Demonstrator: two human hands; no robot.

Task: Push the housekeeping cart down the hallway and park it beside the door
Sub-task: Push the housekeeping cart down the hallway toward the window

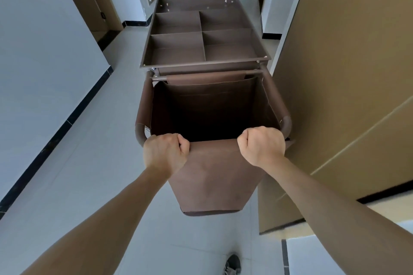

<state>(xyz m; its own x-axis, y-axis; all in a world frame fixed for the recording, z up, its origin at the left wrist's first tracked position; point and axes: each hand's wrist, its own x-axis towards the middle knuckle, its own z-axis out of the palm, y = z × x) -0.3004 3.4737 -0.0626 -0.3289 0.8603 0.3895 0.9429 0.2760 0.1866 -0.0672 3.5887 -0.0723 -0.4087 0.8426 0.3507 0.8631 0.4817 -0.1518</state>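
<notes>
I see the housekeeping cart (205, 35) stretched lengthwise straight ahead of me, its long axis running along the hallway floor (89, 163) and its far end pointing toward the bright end of the corridor. The near end is a brown fabric laundry bag (212, 176), open at the top, with the divided top tray (178, 60) beyond it. My left hand (165, 154) is curled tight over the near rail (213, 143) at its left end, fingers (183, 143) wrapped down over the edge. My right hand (261, 145) is fisted around the same rail toward its right end. The cart sits toward the right side of the hall, its right edge close to a tan door (348, 73) that stands just beside the bag.
</notes>
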